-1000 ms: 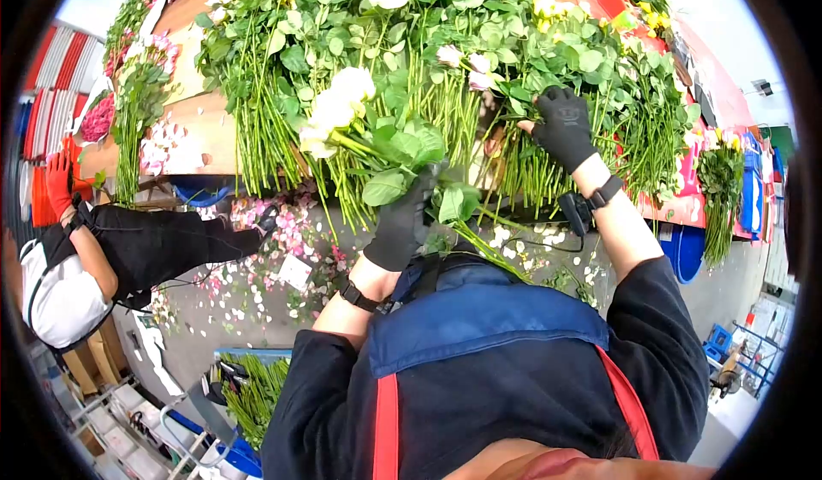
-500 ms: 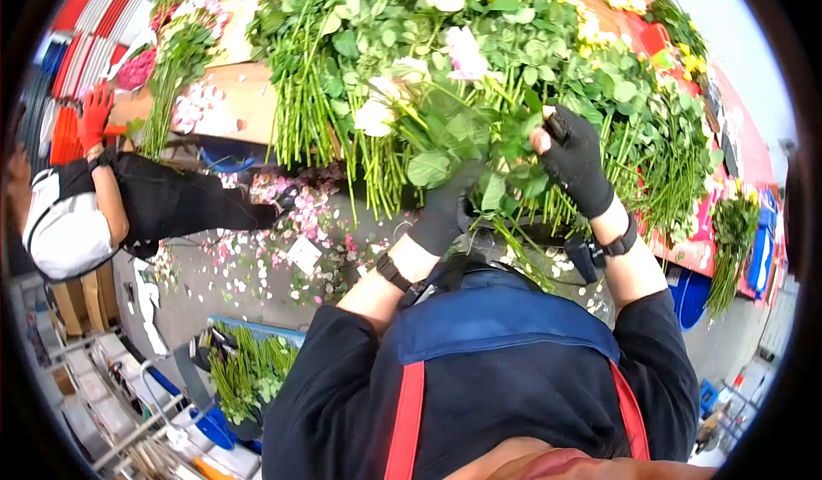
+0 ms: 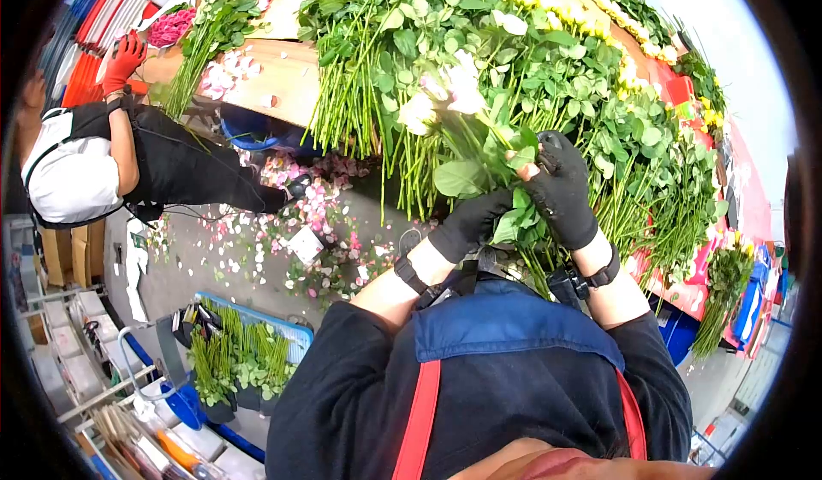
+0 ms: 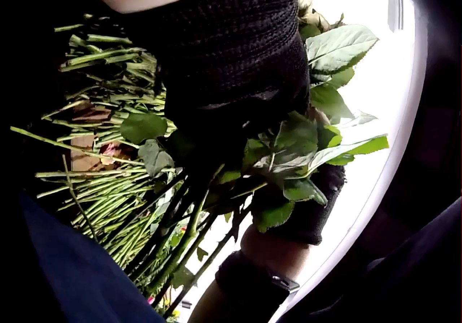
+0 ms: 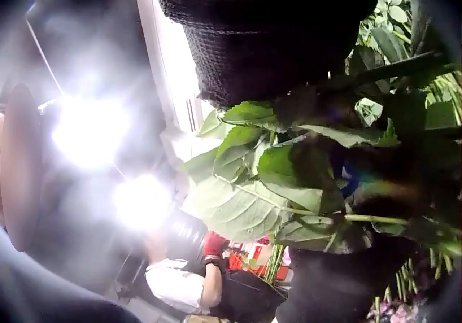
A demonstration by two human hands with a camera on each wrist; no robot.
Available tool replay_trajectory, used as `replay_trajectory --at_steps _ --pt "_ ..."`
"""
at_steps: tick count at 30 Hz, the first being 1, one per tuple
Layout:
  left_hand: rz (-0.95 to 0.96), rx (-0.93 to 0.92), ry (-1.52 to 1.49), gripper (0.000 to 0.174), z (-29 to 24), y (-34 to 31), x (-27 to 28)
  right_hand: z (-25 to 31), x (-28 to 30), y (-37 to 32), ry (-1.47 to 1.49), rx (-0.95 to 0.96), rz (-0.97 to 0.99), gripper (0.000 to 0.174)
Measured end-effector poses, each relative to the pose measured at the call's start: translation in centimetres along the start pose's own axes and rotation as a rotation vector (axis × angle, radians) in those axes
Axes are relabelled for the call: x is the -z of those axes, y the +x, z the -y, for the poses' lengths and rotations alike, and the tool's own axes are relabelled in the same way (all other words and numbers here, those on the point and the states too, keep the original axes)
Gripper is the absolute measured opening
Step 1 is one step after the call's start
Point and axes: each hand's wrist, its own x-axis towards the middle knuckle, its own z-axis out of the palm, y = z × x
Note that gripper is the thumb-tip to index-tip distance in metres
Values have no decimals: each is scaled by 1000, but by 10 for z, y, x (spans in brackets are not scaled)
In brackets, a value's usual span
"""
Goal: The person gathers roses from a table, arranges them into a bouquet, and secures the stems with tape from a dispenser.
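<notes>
Gathering long-stemmed roses into a hand-held bunch looks like the step here. Bunch of cream and pale-pink roses with broad green leaves [image 3: 462,178] is off the table, between both hands, just in front of the navy-blue apron bib with red straps [image 3: 505,321]; blooms point toward the brown wooden table [image 3: 291,69], stem ends toward the person.

Left hand [image 3: 473,221], in a black knit glove, curls round the stems. Right hand [image 3: 561,189], black glove, bare fingertips, is right at the leaves; pinching or only touching, cannot tell, foliage covers it. In the left wrist view, thick green stems [image 4: 191,229] stick out below the grip, ends uneven.

To do it well, I'd say: hold firm but light so stems don't bruise, let the right hand do the adjusting, level the blooms first, clear leaves caught between stems. Thorns likely, so mind the bare fingertips. Avoid brushing blooms against the piled green rose stems [image 3: 355,95] on the table; petals could drop.
</notes>
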Motion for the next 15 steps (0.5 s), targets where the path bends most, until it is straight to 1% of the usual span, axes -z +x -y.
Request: replay_trajectory --at_steps 2,3,6,7,8,10,11,12,14,15 --pt "-70 36 18 32 -8 -5 -8 3 -7 1 88 -69 -46 24" --pt "-68 78 1 31 -9 -4 -5 0 -12 1 38 -33 -84 25" --pt "-78 36 -9 29 -10 -15 -3 7 -17 3 -86 108 -134 32" --pt "-54 56 30 30 -13 -15 2 10 -20 5 -112 115 -161 28" --pt "-118 57 137 29 -16 -17 3 10 -23 6 -78 96 -186 28" --pt "-246 56 351 27 -29 -31 -14 10 -31 9 -7 57 -236 28" --pt "-244 9 550 29 -39 -39 -23 22 -32 9 177 -166 -187 30" --pt "-254 -39 749 30 -49 -47 -32 19 -32 9 151 -184 -150 31" --pt "-302 46 576 33 -56 -51 -47 6 -31 4 100 -237 -88 32" --pt "-326 117 414 35 -64 -54 -70 4 -39 1 216 -174 -189 32"
